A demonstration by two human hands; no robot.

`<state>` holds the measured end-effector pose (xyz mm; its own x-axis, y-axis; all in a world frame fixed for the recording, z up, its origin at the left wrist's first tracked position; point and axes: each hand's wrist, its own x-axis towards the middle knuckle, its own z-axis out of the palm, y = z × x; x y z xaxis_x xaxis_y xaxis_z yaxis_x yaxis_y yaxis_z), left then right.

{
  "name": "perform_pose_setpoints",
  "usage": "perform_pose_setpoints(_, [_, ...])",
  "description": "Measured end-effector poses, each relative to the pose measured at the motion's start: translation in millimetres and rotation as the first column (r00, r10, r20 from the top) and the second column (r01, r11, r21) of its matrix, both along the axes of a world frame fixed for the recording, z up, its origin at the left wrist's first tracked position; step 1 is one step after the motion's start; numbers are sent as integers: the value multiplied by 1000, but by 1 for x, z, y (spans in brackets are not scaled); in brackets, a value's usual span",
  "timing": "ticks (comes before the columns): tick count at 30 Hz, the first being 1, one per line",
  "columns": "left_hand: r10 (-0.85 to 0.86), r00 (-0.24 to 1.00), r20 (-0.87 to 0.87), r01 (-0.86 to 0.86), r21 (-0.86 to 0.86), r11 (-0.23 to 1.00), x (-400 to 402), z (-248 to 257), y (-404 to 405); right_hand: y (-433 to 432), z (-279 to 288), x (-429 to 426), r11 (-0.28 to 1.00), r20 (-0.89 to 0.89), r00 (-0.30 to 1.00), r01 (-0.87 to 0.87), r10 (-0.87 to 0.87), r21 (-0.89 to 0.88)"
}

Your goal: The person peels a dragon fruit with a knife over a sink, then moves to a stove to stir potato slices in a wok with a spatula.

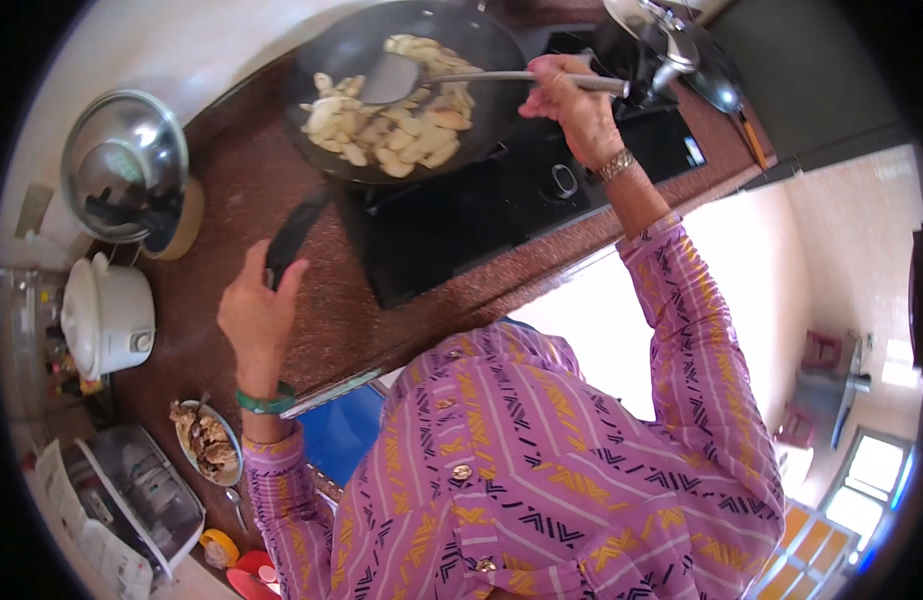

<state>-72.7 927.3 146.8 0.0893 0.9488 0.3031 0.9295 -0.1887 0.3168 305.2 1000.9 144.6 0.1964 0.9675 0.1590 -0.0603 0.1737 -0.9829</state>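
Note:
A dark wok point(499, 97) stands on the black glass hob point(446, 232) with pale sliced food point(416, 135) in it. My right hand point(574, 105) grips the handle of a metal spatula point(394, 79), whose blade rests among the slices. At the lower left of the wok, my left hand point(262, 300) holds the wok's black handle point(300, 229) near its end, thumb and fingers on either side of it.
A glass lid point(123, 165) leans by the wall over a tan pot point(182, 225). Along the left stand a white electric cooker point(112, 319), a plate of brown food point(208, 442) and a plastic container point(142, 480). Another pan point(713, 67) lies beyond the hob at right.

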Motion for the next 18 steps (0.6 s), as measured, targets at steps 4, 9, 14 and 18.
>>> perform_pose_setpoints(4, [-30,999,-16,30,9,1000,0,-1,1,-42,-53,66,950,237,950,-132,202,-283])
perform_pose_setpoints(9, [-54,998,12,54,-33,998,2,-1,6,-59,-116,98,947,981,51,-277,185,-164])
perform_pose_setpoints(14, [-74,997,0,74,35,997,-2,-1,4,-58,-113,77,939,953,-94,-164,289,-301])
perform_pose_setpoints(18, [-37,998,-41,38,38,999,-2,-3,3,-53,-113,64,957,949,-158,-56,273,-284])
